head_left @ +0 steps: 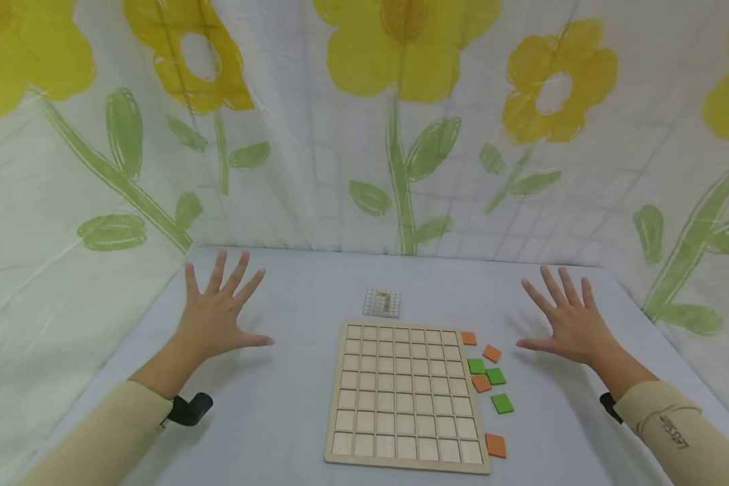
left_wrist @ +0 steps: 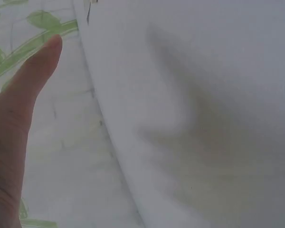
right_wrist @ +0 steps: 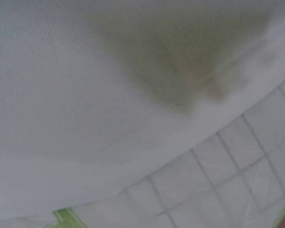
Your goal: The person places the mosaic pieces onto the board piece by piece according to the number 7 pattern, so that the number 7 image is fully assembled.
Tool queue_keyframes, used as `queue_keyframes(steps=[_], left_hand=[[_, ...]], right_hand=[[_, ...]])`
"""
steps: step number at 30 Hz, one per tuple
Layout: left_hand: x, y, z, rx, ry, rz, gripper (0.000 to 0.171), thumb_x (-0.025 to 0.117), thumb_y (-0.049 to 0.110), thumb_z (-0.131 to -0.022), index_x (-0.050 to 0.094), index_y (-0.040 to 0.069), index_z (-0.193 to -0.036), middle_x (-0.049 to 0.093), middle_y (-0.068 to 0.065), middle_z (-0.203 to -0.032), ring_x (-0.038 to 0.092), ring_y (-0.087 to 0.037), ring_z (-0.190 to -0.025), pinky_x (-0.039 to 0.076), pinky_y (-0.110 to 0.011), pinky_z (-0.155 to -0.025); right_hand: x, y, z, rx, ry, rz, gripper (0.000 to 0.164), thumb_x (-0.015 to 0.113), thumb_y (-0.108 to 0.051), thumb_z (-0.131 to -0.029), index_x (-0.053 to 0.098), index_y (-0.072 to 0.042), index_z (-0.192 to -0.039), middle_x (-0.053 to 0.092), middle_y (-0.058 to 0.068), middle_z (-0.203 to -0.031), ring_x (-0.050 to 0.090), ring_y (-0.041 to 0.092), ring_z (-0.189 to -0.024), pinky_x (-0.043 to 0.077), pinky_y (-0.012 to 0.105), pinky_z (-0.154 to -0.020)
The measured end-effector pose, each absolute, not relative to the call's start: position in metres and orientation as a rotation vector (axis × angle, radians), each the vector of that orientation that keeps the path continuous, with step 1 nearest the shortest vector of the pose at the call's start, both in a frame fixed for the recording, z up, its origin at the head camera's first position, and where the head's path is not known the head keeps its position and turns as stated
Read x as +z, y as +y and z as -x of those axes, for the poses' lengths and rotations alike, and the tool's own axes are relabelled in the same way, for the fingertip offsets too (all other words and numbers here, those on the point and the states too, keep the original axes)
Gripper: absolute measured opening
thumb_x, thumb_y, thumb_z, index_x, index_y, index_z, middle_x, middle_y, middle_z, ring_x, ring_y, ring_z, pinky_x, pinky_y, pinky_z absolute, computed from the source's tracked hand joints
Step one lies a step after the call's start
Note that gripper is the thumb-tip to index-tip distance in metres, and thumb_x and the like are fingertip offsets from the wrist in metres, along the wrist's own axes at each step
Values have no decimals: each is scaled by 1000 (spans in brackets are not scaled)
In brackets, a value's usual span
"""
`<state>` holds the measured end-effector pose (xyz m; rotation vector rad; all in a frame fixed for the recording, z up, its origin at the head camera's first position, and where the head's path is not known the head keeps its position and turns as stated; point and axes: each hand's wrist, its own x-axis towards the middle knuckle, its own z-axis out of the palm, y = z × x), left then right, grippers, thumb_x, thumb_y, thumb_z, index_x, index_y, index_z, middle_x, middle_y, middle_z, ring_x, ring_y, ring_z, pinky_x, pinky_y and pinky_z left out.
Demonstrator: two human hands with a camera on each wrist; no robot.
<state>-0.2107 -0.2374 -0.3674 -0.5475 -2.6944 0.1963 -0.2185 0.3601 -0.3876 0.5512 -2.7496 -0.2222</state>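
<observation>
My left hand (head_left: 214,316) hovers over the left part of the table with its fingers spread wide, holding nothing. In the left wrist view one of its fingers (left_wrist: 26,90) shows at the left edge, above a shadow. On the other side my right hand (head_left: 574,324) is also spread and holds nothing. Between them lies a square wooden grid board (head_left: 406,391) with bare cells. Beside its right edge are several loose square tiles, among them an orange tile (head_left: 492,353) and a green tile (head_left: 502,403); the right hand is nearest to these.
Behind the board lies a small card (head_left: 383,302) printed with a grid and a few coloured squares. The white table (head_left: 267,432) ends at a hanging sheet (head_left: 291,182) with yellow flowers, which surrounds the back and sides.
</observation>
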Motion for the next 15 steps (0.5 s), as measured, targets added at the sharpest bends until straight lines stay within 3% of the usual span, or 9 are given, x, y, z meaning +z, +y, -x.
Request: queue_keyframes(steps=[4, 15], left_hand=[[-372, -229, 208, 188, -2681, 593, 117, 56, 84, -58, 20, 21, -149, -16, -4, -157, -16, -33, -143, -9, -76, -103], [-381, -197, 200, 192, -2684, 713, 118, 55, 85, -58, 23, 17, -149, -7, -7, -159, -10, -34, -145, 0, -71, -108]], right_hand=[[-389, 350, 209, -200, -2718, -620, 114, 60, -74, -67, 2, -25, -151, -10, 13, -157, -17, 34, -143, -13, 58, -114], [-395, 301, 177, -76, -2662, -879, 109, 67, -69, -65, 25, -10, -148, 2, 15, -158, -15, 27, -145, -19, 36, -116]])
